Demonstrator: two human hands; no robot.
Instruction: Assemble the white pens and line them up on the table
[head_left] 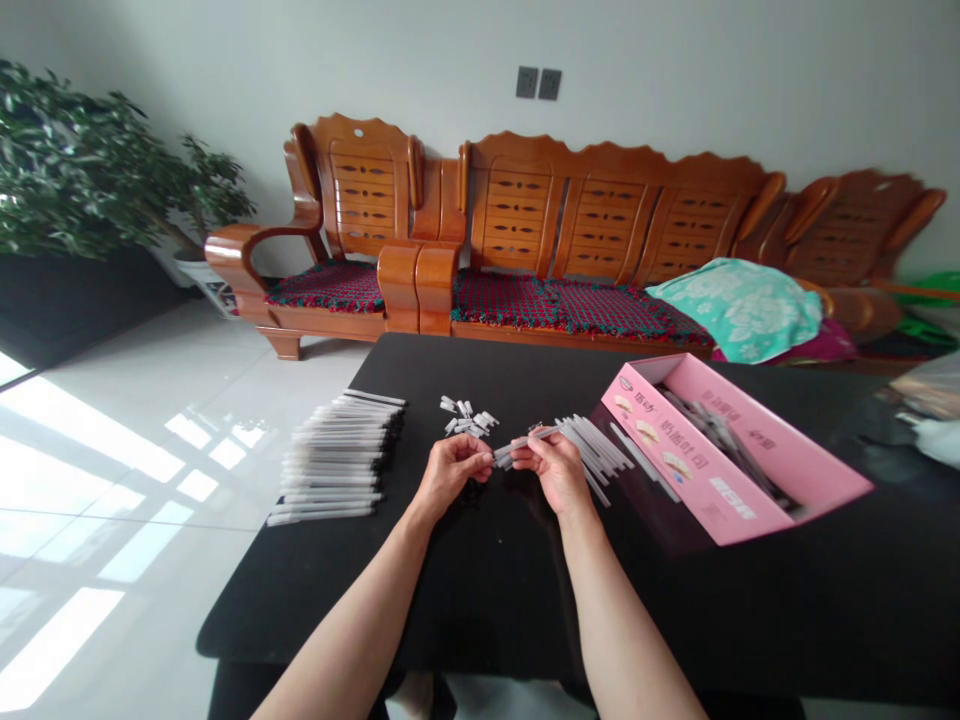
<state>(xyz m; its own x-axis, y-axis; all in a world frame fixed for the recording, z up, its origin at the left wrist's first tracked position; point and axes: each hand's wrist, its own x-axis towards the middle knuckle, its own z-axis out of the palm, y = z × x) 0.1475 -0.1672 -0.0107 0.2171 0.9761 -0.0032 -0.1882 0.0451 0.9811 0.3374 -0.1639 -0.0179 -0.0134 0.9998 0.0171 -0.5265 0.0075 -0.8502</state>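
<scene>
Holding white stick (520, 442) within table edges (247, 645)

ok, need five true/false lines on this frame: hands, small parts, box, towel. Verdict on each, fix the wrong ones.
1. The right hand holds a pale stick. True.
2. The box is left of both hands. False: the pink box is to their right.
3. White pieces lie on the table just beyond the left hand. True.
4. The towel is on the floor. False: the towel is on the sofa.
5. The row of sticks at left has its dark ends toward the hands. True.
</scene>
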